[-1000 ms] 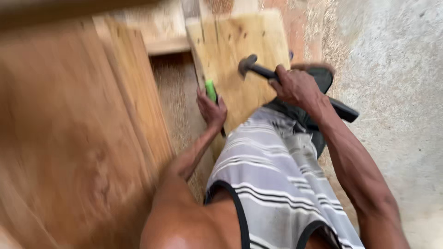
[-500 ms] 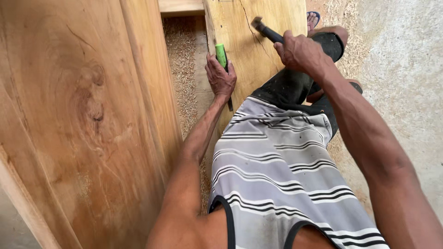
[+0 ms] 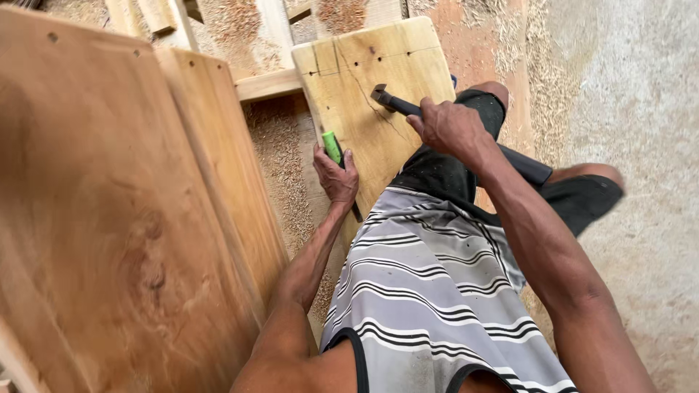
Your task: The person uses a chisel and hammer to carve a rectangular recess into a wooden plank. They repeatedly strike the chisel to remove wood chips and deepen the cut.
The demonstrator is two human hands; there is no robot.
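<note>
My left hand (image 3: 336, 175) grips a chisel with a green handle (image 3: 332, 145), held against the left edge of a pale wooden board (image 3: 371, 65). The board lies in front of me and bears pencil lines, small holes and a crack. My right hand (image 3: 448, 127) is closed around the black shaft of a hammer (image 3: 389, 102), whose head hovers over the board's middle, to the right of the chisel. My striped grey shorts and bent leg fill the lower middle.
Large brown wooden panels (image 3: 124, 218) lean at the left, close to my left arm. Sawdust and wood shavings (image 3: 280, 167) cover the floor between panels and board. Wooden slats (image 3: 266, 84) lie behind. Bare concrete floor (image 3: 633, 109) spreads to the right.
The view has shifted, bringing the whole board into sight. The hammer head has come down from the board's top towards its middle. My left hand stays on the green chisel at the edge.
</note>
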